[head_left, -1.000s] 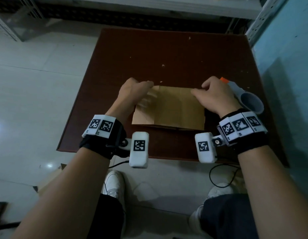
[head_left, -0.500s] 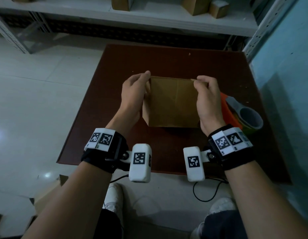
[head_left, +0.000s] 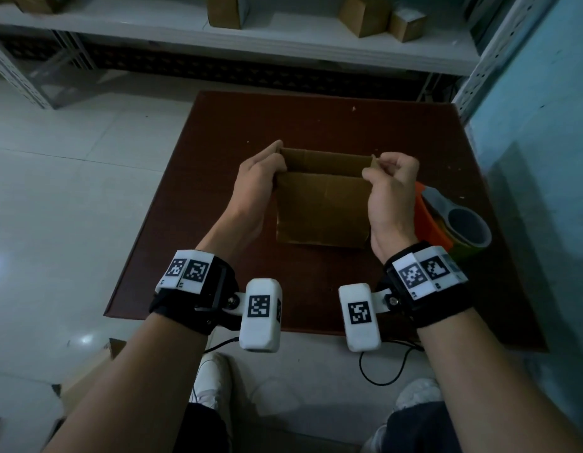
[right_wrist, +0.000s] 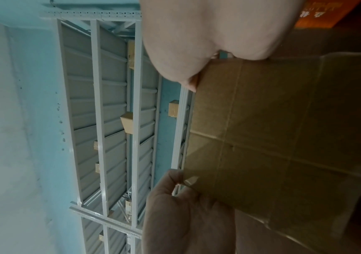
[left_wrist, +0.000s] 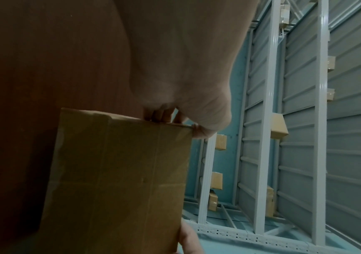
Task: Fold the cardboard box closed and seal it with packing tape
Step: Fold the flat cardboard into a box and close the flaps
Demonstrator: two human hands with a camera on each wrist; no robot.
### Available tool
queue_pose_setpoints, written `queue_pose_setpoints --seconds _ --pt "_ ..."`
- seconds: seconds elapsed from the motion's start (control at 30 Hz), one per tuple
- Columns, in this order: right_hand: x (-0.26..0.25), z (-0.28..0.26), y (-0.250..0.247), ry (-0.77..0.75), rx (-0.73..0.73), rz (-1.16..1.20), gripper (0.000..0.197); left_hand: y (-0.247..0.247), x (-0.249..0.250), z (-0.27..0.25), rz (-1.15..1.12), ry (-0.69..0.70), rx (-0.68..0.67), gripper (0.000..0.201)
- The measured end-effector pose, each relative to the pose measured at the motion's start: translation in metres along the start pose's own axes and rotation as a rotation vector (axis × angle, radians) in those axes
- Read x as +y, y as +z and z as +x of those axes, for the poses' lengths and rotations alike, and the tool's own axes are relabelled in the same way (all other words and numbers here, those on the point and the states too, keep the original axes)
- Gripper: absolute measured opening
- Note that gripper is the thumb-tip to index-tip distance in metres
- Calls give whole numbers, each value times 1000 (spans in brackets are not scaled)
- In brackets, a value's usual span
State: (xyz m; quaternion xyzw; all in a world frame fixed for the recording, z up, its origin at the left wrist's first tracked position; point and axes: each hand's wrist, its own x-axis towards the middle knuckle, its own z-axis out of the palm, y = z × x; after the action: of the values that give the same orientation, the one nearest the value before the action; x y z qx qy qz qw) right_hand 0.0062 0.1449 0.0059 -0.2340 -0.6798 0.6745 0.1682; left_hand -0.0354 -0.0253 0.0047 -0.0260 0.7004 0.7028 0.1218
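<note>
A flattened brown cardboard box point(head_left: 322, 207) is held upright above the dark red table point(head_left: 218, 132), its top just spread apart. My left hand point(head_left: 260, 181) grips its upper left edge, thumb on the near face. My right hand point(head_left: 386, 181) pinches the upper right edge between thumb and fingers. In the left wrist view the box point(left_wrist: 118, 180) hangs below the left hand point(left_wrist: 175, 118). In the right wrist view the box point(right_wrist: 283, 137) is held by the right hand point(right_wrist: 196, 80), with the left hand point(right_wrist: 175, 197) at its far edge. An orange tape dispenser point(head_left: 447, 220) with a tape roll lies right of the box.
White metal shelves point(head_left: 283, 44) behind the table carry several small cardboard boxes. A blue wall point(head_left: 545, 142) stands close on the right. Another cardboard box point(head_left: 87, 371) sits on the tiled floor at lower left. A black cable point(head_left: 381, 364) hangs below the table's near edge.
The box went from lying flat on the table to being lifted upright between both hands. Its top edges now stand slightly apart.
</note>
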Motion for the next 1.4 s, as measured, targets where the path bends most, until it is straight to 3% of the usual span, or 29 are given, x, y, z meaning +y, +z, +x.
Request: queue_pose_setpoints --seconds 0.33,0.6,0.73,0.9,1.1,1.4 --pt "-1 -4 1 67 -48 -41 36 -5 0 1 98 21 -30 69" --pt "-1 -2 -2 53 -26 -82 37 -1 -7 -2 296 171 -135 59" --pt "0 -3 -2 50 -29 -90 35 -2 -5 0 338 178 -149 51" --pt "-2 -3 -4 31 -29 -111 31 -2 -11 4 337 224 -100 52" --pt "-2 -2 -3 56 -28 -107 24 -1 -17 7 396 264 61 49" --pt "0 -1 -2 83 1 -87 29 -4 -5 3 345 171 -209 60"
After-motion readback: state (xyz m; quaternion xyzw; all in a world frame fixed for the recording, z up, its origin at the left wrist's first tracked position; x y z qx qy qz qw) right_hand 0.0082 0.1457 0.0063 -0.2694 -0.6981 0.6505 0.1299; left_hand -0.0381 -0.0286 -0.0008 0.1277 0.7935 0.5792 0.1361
